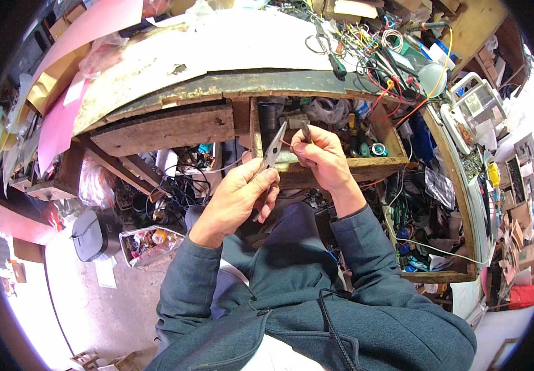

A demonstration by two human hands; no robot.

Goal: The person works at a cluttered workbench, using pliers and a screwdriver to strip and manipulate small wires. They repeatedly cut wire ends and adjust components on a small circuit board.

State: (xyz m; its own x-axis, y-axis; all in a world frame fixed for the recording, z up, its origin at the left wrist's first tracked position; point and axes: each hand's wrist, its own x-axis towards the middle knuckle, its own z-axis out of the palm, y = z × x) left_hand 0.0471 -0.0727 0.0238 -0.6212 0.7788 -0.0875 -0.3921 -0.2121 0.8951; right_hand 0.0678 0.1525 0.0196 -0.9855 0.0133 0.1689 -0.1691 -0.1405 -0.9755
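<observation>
My left hand [235, 196] is closed round a pair of long-nose pliers [274, 147], their metal jaws pointing up and away from me. The lower ends of the handles are mostly hidden by my fingers. Just to the right, my right hand [324, 159] pinches a thin red wire [287, 143] that reaches toward the plier jaws. Whether the jaws touch the wire I cannot tell. A short dark piece [306, 132] sticks up from the same fingers; its kind is not clear. Both hands are above the front of an open wooden drawer [348, 168].
White sheets [236, 43] cover the workbench. Tangled wires [383, 52] and a green-handled tool [337, 64] are at its far right. Below left stand a box of odds and ends [149, 246] and a dark bin [94, 236]. A cluttered wooden-edged tray [431, 277] lies right.
</observation>
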